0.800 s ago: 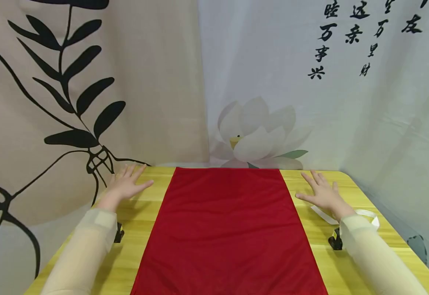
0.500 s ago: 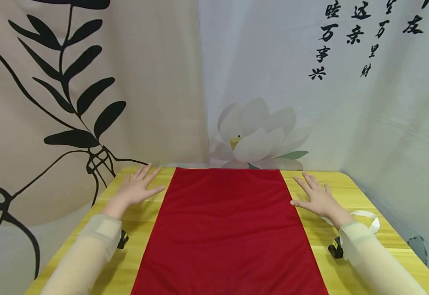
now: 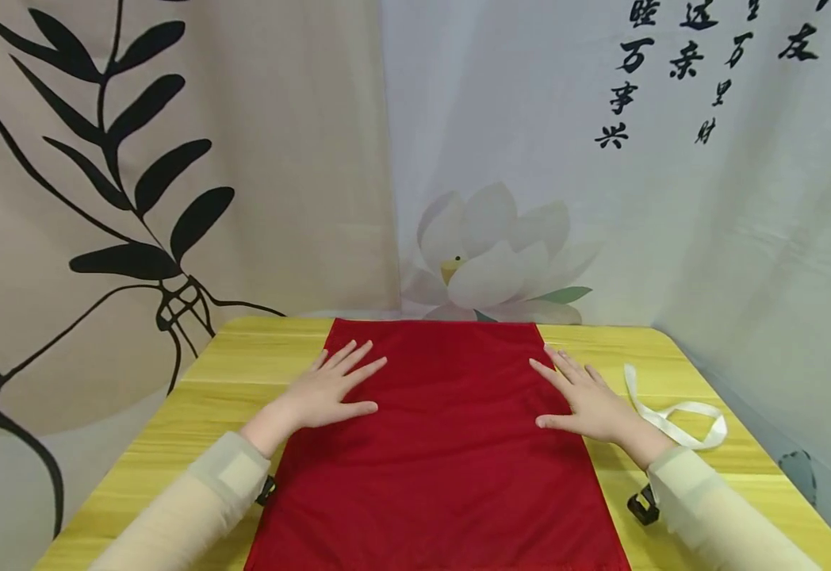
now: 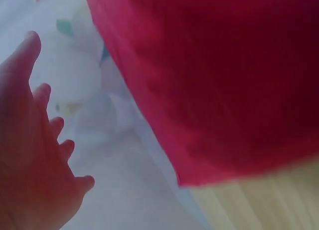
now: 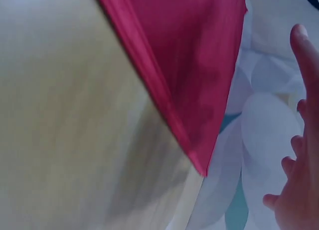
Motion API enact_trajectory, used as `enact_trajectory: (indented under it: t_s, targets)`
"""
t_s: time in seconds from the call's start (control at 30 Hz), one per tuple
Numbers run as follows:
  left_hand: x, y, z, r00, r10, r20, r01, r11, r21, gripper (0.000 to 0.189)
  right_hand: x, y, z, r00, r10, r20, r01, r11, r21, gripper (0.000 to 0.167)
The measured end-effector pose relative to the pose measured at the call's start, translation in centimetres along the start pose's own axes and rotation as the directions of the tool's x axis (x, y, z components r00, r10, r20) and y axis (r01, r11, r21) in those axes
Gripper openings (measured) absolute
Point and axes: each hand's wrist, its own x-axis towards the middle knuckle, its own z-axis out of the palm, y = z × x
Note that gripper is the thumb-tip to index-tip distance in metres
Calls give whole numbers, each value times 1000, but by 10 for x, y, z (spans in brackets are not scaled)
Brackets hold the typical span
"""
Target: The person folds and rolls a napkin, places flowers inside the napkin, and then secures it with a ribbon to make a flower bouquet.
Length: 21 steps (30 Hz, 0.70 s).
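A red cloth [image 3: 430, 476] lies spread flat on the yellow wood-grain table [image 3: 194, 420], reaching its far edge. Over the cloth's left side is my left hand [image 3: 326, 392], fingers spread and straight, holding nothing. My right hand [image 3: 587, 400] overlaps the right edge of the cloth, fingers also spread with nothing in them. In the left wrist view, the left hand [image 4: 40, 150] appears beside one corner of the cloth [image 4: 209, 80]. The right wrist view has the right hand [image 5: 301, 155] at the frame's edge, apart from the cloth's far corner [image 5: 192, 115].
A white strap [image 3: 679, 420] lies looped on the table by my right wrist. Behind the table hangs a pale curtain [image 3: 301, 159] printed with black leaves, a lotus and dark characters. Small black devices [image 3: 644, 505] sit under both sleeves.
Both hands have moved inward, the left from the bare wood at the left to over the cloth, the right onto its right edge. The white strap shows more fully.
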Motion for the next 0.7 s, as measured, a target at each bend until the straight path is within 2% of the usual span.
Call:
enact_trajectory:
  t_s: [0.17,0.33,0.6,0.7]
  targets:
    - [3,29,10,993,87,74,-88,996,17,74,-2,-15,8,997,-78,9,78,997,5,94]
    - [3,50,18,979,155,133,-163,985,52,72,-5,-28,15,988,-148,33,149,989,-16,93]
    - [-2,78,28,946,275,169,-285,958,37,72,-11,-51,16,975,-198,106,195,980,33,96]
    - [-5,86,31,927,325,186,-335,942,27,72,-14,-57,16,963,-227,148,221,974,54,103]
